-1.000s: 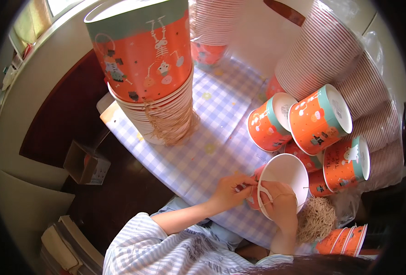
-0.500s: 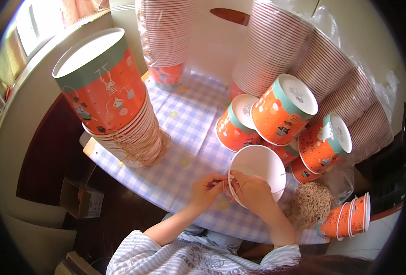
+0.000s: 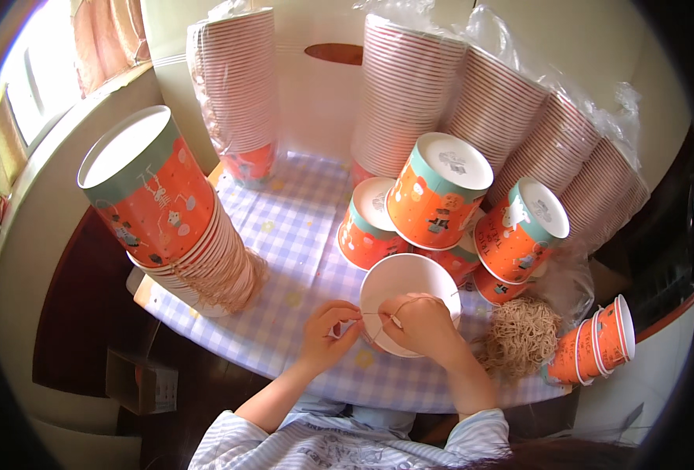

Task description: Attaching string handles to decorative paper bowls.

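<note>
A paper bucket (image 3: 409,274) stands in front of me with its white inside facing up. My left hand (image 3: 329,333) is closed at the bucket's left rim, its thumb and forefinger pinching a thin string (image 3: 369,314). Over the bucket's opening, my right hand (image 3: 425,323) pinches the same string, which runs between the two hands. A tangled heap of tan string (image 3: 524,333) lies to the right of the bucket. The far ends of the string are hard to make out.
Upside-down orange buckets (image 3: 439,196) are piled behind my hands. Tall plastic-wrapped bucket stacks (image 3: 409,94) line the back. A stack (image 3: 155,200) with strings hanging from it stands at left. Nested buckets (image 3: 595,345) lie at right on the checked tablecloth (image 3: 284,258).
My hands have drawn slightly apart, the right one now farther over the bucket's opening, with string stretched between them. The whole view has shifted, and the far stacks show more fully.
</note>
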Action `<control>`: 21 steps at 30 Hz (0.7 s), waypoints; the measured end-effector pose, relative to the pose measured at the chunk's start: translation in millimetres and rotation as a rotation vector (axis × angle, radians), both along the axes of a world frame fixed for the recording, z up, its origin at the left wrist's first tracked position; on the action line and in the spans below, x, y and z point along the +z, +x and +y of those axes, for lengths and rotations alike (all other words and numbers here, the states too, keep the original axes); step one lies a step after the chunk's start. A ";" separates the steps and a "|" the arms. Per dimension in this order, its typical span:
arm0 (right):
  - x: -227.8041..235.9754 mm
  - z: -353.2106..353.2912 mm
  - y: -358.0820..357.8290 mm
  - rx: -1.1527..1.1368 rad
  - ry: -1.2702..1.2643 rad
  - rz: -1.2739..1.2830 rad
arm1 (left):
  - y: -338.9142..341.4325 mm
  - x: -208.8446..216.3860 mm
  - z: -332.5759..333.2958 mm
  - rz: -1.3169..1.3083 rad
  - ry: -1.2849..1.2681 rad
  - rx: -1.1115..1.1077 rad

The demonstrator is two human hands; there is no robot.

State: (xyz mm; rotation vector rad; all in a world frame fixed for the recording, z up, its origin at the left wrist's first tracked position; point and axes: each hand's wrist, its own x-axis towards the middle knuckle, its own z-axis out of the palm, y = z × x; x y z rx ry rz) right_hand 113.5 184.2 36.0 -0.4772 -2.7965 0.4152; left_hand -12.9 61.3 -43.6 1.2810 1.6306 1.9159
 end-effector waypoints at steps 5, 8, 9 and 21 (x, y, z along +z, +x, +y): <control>16.5 5.3 5.2 -0.008 -0.090 0.132 | -12.4 42.2 -0.9 0.455 0.016 -0.018; 20.9 10.0 1.4 0.038 -0.121 0.224 | -16.1 48.8 4.1 0.632 -0.003 -0.018; 19.6 10.8 1.2 0.030 -0.153 0.217 | -18.1 46.6 6.4 0.645 0.003 -0.021; 17.6 16.6 -0.2 0.130 -0.292 0.400 | -18.0 48.0 18.0 0.106 -0.251 -0.196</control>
